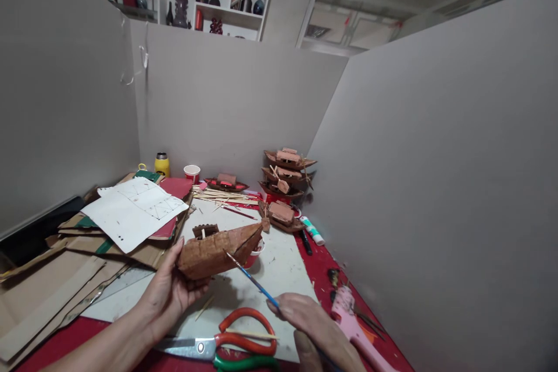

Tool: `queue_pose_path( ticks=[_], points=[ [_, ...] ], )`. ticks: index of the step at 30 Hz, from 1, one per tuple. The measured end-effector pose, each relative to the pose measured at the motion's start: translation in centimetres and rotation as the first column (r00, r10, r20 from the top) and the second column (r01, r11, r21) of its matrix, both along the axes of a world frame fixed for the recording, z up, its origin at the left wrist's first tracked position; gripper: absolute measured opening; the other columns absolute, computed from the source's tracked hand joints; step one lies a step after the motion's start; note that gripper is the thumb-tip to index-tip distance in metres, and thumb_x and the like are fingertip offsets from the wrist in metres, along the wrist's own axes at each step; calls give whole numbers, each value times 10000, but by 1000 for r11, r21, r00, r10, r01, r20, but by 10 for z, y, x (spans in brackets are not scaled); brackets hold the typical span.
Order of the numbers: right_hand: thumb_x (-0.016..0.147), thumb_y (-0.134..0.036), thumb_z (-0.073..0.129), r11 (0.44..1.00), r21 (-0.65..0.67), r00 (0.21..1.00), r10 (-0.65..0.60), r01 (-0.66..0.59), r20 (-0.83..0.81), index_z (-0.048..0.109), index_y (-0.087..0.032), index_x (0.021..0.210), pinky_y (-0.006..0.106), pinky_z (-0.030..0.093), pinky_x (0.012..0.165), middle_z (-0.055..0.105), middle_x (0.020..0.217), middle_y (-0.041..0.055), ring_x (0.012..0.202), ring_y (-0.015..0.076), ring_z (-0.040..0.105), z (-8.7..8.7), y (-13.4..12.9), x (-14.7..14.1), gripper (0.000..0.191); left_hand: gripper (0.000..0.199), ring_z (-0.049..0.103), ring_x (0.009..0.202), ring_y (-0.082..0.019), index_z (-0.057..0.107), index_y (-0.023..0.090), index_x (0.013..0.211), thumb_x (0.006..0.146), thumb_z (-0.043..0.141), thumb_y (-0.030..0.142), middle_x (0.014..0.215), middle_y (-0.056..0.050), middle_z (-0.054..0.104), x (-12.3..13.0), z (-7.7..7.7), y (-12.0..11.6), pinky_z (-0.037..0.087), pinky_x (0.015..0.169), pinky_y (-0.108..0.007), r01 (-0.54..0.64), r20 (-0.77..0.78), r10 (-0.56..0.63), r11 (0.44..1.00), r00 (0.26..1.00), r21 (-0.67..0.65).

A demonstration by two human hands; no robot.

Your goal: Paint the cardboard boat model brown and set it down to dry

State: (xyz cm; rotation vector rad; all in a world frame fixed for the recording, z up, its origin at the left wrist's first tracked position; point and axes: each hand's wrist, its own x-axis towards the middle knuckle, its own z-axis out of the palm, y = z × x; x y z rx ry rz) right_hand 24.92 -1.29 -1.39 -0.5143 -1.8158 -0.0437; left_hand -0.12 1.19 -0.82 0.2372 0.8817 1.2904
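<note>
My left hand grips a brown model boat by its left end, tilted so that its side and underside face me. In my right hand is a thin blue paintbrush, pinched between the fingers. The brush's tip touches or nearly touches the hull near the pointed end. Behind the boat, a red and white cup is partly hidden. Below both hands lie large scissors with one red and one green handle, a thin stick across the red loop.
Finished-looking model boats are stacked at the back right. A pink glue gun lies on the right. Cardboard and a drawn sheet cover the left. Thin wooden sticks and a yellow bottle are at the back. Grey partitions surround the table.
</note>
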Motion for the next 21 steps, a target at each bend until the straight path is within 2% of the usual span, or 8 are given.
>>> queue_pose_path(
  ticks=[5, 7, 12, 14, 18, 21],
  points=[
    [973, -160, 526, 979, -182, 970, -131, 94, -202, 696, -215, 1119, 335, 646, 643, 771, 962, 88, 809, 217, 752, -3, 0, 0, 231, 409, 683, 544, -197, 547, 126, 1182, 928, 563, 446, 755, -108, 725, 1, 1, 0, 580, 513, -295, -1, -2, 1, 1000, 1000, -14],
    [966, -158, 538, 982, -168, 971, -117, 83, -209, 699, -216, 1128, 338, 649, 650, 774, 959, 86, 810, 219, 754, -3, 0, -2, 236, 413, 690, 562, -199, 541, 131, 1194, 925, 571, 444, 769, -105, 727, 1, 0, 0, 584, 520, -299, -14, -2, 14, 1000, 1000, -13],
    [968, -188, 549, 999, -34, 1000, 25, -26, -14, 705, -196, 1131, 382, 658, 719, 788, 880, 89, 820, 242, 766, -1, -2, -5, 226, 437, 697, 582, -200, 531, 147, 1237, 908, 604, 425, 815, -108, 735, -1, -3, 1, 591, 544, -307, -9, 1, 9, 1000, 1000, 10],
    [972, -185, 545, 998, -59, 999, 6, -9, -48, 706, -195, 1123, 377, 655, 715, 783, 887, 91, 822, 237, 762, -1, -2, -4, 221, 440, 693, 573, -197, 527, 136, 1246, 917, 590, 422, 798, -109, 733, -1, -4, 1, 588, 545, -302, -7, 3, 7, 1000, 1000, 7],
    [974, -160, 532, 982, -180, 971, -102, 63, -216, 702, -216, 1130, 330, 644, 649, 772, 954, 84, 786, 206, 746, -3, -3, -1, 238, 462, 683, 548, -197, 531, 97, 1233, 927, 568, 441, 760, -117, 727, -1, -3, 0, 581, 537, -298, 11, 9, -11, 1000, 1000, -3],
    [963, -182, 562, 979, -188, 978, -108, 74, -176, 718, -217, 1103, 322, 642, 644, 781, 927, 79, 779, 211, 748, -6, -4, -5, 213, 482, 680, 546, -194, 539, 89, 1223, 917, 579, 459, 770, -122, 731, 0, -2, 0, 573, 532, -288, 5, 13, -5, 1000, 1000, -3]
  ],
)
